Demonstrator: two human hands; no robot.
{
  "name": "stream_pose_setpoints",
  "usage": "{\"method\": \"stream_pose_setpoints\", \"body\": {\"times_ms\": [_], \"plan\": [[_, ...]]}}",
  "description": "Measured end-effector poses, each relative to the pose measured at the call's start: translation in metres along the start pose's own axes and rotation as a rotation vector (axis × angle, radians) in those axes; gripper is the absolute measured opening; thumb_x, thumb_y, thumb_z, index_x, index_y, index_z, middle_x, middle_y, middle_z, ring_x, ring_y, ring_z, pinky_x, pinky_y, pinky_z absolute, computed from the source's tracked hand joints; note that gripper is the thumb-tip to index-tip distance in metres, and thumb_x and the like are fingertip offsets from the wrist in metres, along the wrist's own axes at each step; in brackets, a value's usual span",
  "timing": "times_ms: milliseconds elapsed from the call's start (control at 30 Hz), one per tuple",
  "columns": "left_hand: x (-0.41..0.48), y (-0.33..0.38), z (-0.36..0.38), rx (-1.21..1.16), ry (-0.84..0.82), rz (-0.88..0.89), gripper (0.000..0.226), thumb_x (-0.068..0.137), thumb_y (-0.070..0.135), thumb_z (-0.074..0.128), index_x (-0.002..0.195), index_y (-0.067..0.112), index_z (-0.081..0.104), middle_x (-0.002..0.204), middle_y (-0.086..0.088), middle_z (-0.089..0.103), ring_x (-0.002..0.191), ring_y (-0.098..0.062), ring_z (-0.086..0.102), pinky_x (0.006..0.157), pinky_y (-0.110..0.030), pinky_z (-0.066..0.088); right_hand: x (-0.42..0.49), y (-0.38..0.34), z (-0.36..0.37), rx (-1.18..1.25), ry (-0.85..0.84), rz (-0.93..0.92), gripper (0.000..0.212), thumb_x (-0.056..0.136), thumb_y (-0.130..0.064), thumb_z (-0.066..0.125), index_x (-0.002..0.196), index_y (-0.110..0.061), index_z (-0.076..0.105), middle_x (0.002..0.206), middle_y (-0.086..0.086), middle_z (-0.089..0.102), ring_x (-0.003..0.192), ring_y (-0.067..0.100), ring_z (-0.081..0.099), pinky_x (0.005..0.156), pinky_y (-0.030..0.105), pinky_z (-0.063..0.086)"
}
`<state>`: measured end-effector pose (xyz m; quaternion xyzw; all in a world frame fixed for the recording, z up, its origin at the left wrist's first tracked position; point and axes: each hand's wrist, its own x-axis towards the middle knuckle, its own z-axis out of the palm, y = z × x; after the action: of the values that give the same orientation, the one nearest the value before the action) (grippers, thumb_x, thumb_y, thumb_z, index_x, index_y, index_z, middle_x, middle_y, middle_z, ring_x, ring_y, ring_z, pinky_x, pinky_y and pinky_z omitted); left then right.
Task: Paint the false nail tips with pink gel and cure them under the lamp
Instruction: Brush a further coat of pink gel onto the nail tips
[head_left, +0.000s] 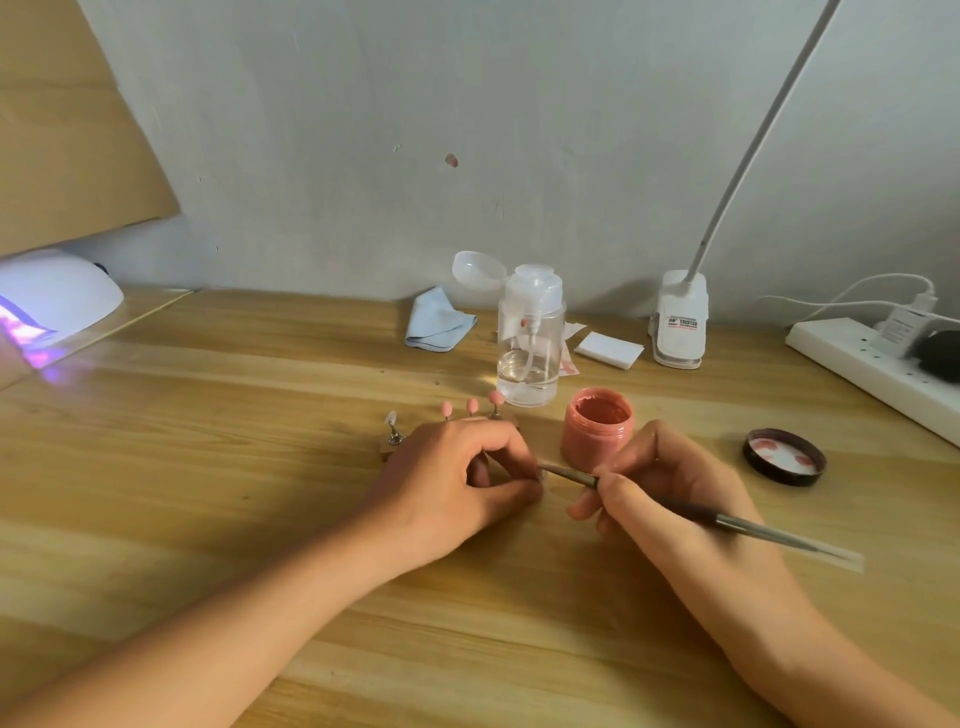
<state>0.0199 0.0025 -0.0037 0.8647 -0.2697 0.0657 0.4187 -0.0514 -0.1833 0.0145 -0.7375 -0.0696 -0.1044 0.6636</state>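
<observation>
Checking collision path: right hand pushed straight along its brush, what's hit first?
The left hand: the brush held by the right hand points at its pinched fingertips, tip about touching; depth unclear.

Left hand (457, 478): bare, slim fingers, knuckles showing as soft ridges; seen at 6 o'clock from the picture's middle.
Right hand (670, 483): bare, the same slim build, a crease line across the wrist; at 4 o'clock from the middle.
Left forearm (234, 623): uncovered along its whole visible length, smooth, widening toward the picture's edge at 7 o'clock.
Right forearm (805, 649): uncovered likewise, running to the edge at 5 o'clock.
Fingernails: too small and blurred to tell length or finish.
</observation>
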Motion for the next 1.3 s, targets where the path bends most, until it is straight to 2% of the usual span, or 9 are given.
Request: {"method": "stream_pose_setpoints", "body": {"times_ms": [467,633,733,833,900,1000,1167,1233,1300], "plan": [[0.0,0.001,-0.002,-0.007,-0.018,-0.037,0.013,0.08,0.028,0.081,0.076,0.034,0.07,0.05,0.027,0.052,0.046,0.002,0.042,0.055,-0.003,0.033,0.001,0.001,-0.002,-0.029,-0.003,-0.013,0.014,0.084,0.005,0.064,0.079,-0.003,0.055,0.065,0.01,0.07,0.058,0.009,0.059,0.055,0.019,0.043],[0.0,0.003,-0.003,-0.002,-0.049,-0.044,0.011,0.081,0.029,0.079,0.079,0.035,0.07,0.075,0.03,0.066,0.054,0.001,0.047,0.058,-0.011,0.036,0.0,-0.002,-0.005,-0.033,0.163,-0.275,0.02,0.085,-0.021,0.075,0.088,-0.01,0.058,0.062,0.006,0.057,0.053,0.006,0.047,0.053,0.012,0.036],[0.001,0.003,-0.003,-0.013,-0.037,-0.028,0.017,0.082,0.025,0.079,0.078,0.038,0.069,0.082,0.028,0.068,0.055,-0.001,0.048,0.061,-0.016,0.04,0.003,-0.005,-0.01,-0.149,0.254,-0.316,0.01,0.086,-0.029,0.067,0.092,-0.021,0.068,0.083,-0.005,0.073,0.072,0.009,0.064,0.066,0.02,0.049],[0.001,0.004,-0.001,-0.004,-0.025,-0.007,0.015,0.082,0.022,0.078,0.08,0.034,0.069,0.082,0.026,0.068,0.053,-0.001,0.046,0.062,-0.008,0.034,0.009,0.0,-0.015,-0.252,0.308,-0.282,0.014,0.093,-0.03,0.057,0.093,-0.024,0.07,0.081,-0.009,0.073,0.077,0.008,0.067,0.074,0.033,0.052],[0.0,0.004,-0.001,0.036,-0.024,0.005,0.014,0.081,0.024,0.078,0.081,0.034,0.069,0.085,0.023,0.068,0.052,-0.003,0.047,0.064,-0.006,0.033,0.012,0.004,-0.017,-0.322,0.322,-0.279,0.013,0.094,-0.028,0.056,0.09,-0.027,0.068,0.078,-0.012,0.072,0.078,0.008,0.068,0.076,0.031,0.052],[-0.001,0.005,0.0,0.093,-0.014,0.024,0.016,0.081,0.026,0.078,0.081,0.036,0.066,0.089,0.02,0.067,0.053,-0.006,0.049,0.076,-0.007,0.035,0.017,0.008,-0.018,-0.461,0.3,-0.276,0.012,0.091,-0.029,0.056,0.085,-0.037,0.064,0.073,-0.016,0.07,0.079,0.001,0.066,0.07,0.015,0.047],[-0.002,0.007,0.001,0.122,0.012,0.042,0.017,0.081,0.029,0.077,0.08,0.039,0.063,0.088,0.013,0.066,0.057,-0.01,0.051,0.113,-0.018,0.025,0.021,0.012,-0.019,-0.534,0.266,-0.223,0.01,0.088,-0.032,0.058,0.088,-0.041,0.06,0.078,-0.023,0.065,0.082,0.001,0.059,0.071,0.013,0.044],[-0.003,0.007,0.001,0.128,0.009,0.044,0.014,0.081,0.031,0.076,0.081,0.038,0.063,0.088,0.015,0.065,0.058,-0.009,0.052,0.105,-0.016,0.031,0.02,0.012,-0.019,-0.508,0.283,-0.233,0.008,0.087,-0.034,0.057,0.088,-0.041,0.061,0.078,-0.017,0.069,0.079,0.005,0.06,0.071,0.02,0.046],[-0.003,0.007,0.0,0.124,-0.003,0.045,0.013,0.081,0.032,0.076,0.082,0.038,0.064,0.088,0.018,0.065,0.058,-0.008,0.052,0.076,-0.009,0.035,0.019,0.01,-0.018,-0.468,0.312,-0.255,0.008,0.087,-0.036,0.056,0.087,-0.041,0.063,0.077,-0.007,0.072,0.076,0.011,0.064,0.07,0.028,0.05]]}}
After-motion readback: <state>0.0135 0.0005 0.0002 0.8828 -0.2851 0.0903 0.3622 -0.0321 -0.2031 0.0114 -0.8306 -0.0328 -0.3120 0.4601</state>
